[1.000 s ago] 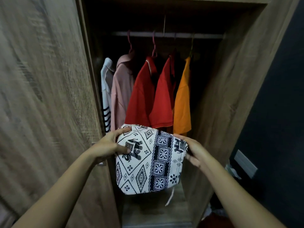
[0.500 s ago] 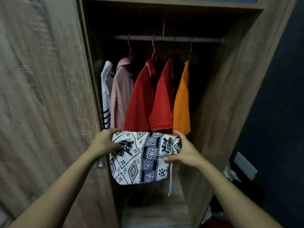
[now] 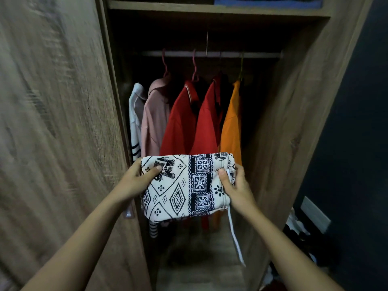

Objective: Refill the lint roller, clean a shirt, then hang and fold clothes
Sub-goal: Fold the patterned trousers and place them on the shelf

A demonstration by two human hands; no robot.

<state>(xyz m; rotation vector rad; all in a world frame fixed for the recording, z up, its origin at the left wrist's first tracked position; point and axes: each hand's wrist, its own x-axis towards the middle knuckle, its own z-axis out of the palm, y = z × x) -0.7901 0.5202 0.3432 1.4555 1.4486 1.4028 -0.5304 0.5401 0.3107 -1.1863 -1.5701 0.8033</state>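
Note:
A folded white garment with a black elephant and diamond print (image 3: 184,185) is held flat in front of the open wardrobe. My left hand (image 3: 136,181) grips its left edge with the thumb on top. Its right edge sits in my right hand (image 3: 235,185), thumb pressed on the cloth. A white drawstring (image 3: 235,236) dangles from the garment's right side. Behind it, on the rail (image 3: 210,53), hang a white striped top (image 3: 134,124), a pink shirt (image 3: 153,122), two red shirts (image 3: 189,127) and an orange shirt (image 3: 232,127).
The wardrobe door (image 3: 58,122) stands open at my left, close to my left arm. The right side panel (image 3: 294,122) borders the opening. A shelf (image 3: 210,11) with blue cloth lies above the rail. The wardrobe floor (image 3: 201,269) shows below. Clothes lie heaped on the floor at right (image 3: 302,234).
Both hands have lifted the folded garment and tipped it flatter, so its far edge now overlaps the hems of the hanging shirts. My view has tilted up, revealing the upper shelf.

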